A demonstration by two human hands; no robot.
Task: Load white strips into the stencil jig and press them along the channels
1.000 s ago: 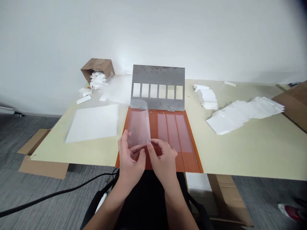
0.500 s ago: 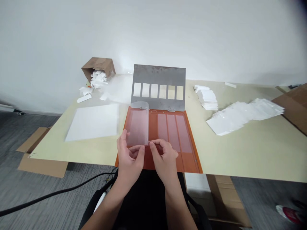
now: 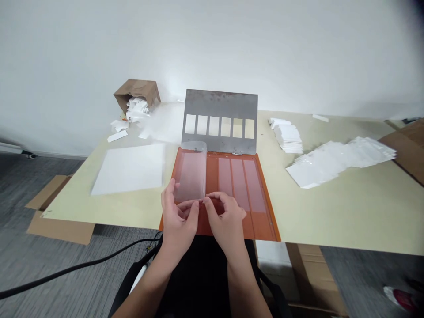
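Note:
A clear plastic sheet (image 3: pixel 191 174) with a rounded far end lies over the left part of an orange-brown board (image 3: pixel 212 176). Its near edge is pinched by my left hand (image 3: pixel 180 218), thumb against the fingers, with the index finger raised along the left side. My right hand (image 3: pixel 225 216) closes thumb and fingers on the sheet's near right corner, close to the left fingertips. Pale strips (image 3: pixel 254 185) lie in the board's right slots. Hinged to its far edge, a grey metal plate (image 3: pixel 220 104) with a row of rectangular windows stands raised.
Left of the board lies a stack of translucent sheets (image 3: pixel 129 170). Behind it, a cardboard box (image 3: pixel 150 90) spills white scraps (image 3: pixel 137 110). On the right are stacked white cards (image 3: pixel 288 137) and a fanned row of white packets (image 3: pixel 318 163). A black cable (image 3: pixel 82 265) crosses at lower left.
My right thumb and fingertips have shifted slightly left along the sheet's near edge, closer to my left thumb. The left hand keeps its pinch, and the sheet has hardly moved.

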